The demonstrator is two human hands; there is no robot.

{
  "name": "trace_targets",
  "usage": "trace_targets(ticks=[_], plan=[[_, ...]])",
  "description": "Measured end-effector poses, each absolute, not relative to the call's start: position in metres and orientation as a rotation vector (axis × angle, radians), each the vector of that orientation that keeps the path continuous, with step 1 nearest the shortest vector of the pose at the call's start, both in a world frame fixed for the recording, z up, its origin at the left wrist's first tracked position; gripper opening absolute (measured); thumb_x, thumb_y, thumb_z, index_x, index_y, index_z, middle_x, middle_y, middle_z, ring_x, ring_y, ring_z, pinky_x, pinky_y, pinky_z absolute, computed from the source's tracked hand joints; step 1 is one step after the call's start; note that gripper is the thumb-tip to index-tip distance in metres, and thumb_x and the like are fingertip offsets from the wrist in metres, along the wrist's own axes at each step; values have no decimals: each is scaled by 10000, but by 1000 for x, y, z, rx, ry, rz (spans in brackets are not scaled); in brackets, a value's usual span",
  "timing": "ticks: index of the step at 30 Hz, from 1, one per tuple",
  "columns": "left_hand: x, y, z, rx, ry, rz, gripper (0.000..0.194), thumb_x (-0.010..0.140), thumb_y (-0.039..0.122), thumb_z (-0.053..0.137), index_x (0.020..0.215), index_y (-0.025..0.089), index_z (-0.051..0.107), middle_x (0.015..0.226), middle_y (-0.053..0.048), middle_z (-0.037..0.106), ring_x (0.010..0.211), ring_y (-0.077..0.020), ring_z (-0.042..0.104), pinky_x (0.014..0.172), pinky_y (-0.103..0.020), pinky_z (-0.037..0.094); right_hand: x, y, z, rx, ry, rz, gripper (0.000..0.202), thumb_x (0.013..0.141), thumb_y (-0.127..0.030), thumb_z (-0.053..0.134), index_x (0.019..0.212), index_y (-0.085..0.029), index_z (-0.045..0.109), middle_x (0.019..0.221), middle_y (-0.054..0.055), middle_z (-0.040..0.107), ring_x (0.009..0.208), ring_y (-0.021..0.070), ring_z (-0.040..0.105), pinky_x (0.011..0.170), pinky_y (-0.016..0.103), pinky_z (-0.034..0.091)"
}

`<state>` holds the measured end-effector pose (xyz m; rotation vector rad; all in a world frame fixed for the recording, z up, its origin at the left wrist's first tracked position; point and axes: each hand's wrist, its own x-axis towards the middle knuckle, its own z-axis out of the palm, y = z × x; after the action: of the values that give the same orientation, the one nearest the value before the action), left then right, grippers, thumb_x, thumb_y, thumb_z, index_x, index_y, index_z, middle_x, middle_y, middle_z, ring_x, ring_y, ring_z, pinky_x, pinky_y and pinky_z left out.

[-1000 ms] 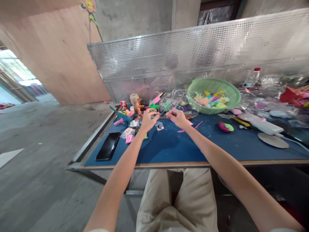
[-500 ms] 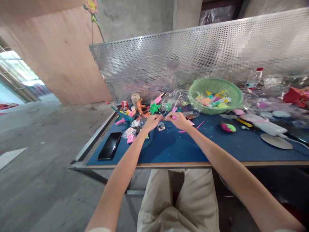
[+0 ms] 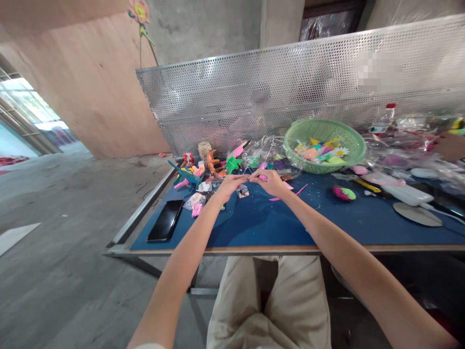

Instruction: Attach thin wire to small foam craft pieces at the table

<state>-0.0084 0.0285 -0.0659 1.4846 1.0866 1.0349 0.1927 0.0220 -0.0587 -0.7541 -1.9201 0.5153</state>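
Note:
My left hand (image 3: 231,186) and my right hand (image 3: 269,182) meet above the blue tabletop (image 3: 254,223), fingertips almost touching. The fingers of my left hand are straight and pressed together; whatever they pinch is too small to make out. Closed fingers of my right hand grip a small bright pink piece (image 3: 262,178), partly hidden by them. Just under the hands lies a small clear packet (image 3: 242,191). A green star-shaped piece (image 3: 233,163) lies behind my left hand, and thin pink strips (image 3: 301,189) are to the right of my right hand.
A green basket (image 3: 327,167) of colourful pieces stands behind right. A black phone (image 3: 165,220) lies front left, near a blue spiky piece (image 3: 187,174). To the right are a magenta-and-green lump (image 3: 344,193), a white device (image 3: 407,189) with a cable and a bottle (image 3: 383,121). Perforated metal panel (image 3: 218,106) behind.
My left fingers have straightened and moved slightly right, closer to my right fingertips. My right hand has barely moved. At the far right, the red piece has gone from its former spot.

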Motion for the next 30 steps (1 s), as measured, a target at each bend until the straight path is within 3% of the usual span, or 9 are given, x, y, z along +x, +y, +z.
trace_targets(ticks=[9,16,24,30], plan=[[-4,31,-67,1474,1084,1181,303,744,361,761,995,195,804,1083,-70,776,957,-191,685,787,-283,514,188,18,-61,-782,-1828,518,212,895,-409,640,831,-233,738,841,42,759,800,216,691,787,359,527],[-1,31,-71,1655,1043,1308,371,797,482,718,981,160,749,1075,-86,748,937,-193,695,809,-301,554,182,25,-70,-773,-1664,666,305,866,-510,635,802,-213,666,732,27,695,703,185,643,725,337,523],[0,24,-67,1772,1055,1409,327,791,396,763,1013,156,739,1104,-105,743,1022,-216,693,925,-336,540,179,29,-75,-766,-1594,734,379,829,-584,667,803,-205,667,731,34,686,694,184,635,711,338,524],[3,17,-64,1794,1059,1450,277,778,378,782,939,167,703,1007,-85,749,912,-204,717,827,-339,575,179,32,-78,-763,-1581,753,356,834,-558,676,800,-203,669,713,29,683,672,180,636,687,333,519]])
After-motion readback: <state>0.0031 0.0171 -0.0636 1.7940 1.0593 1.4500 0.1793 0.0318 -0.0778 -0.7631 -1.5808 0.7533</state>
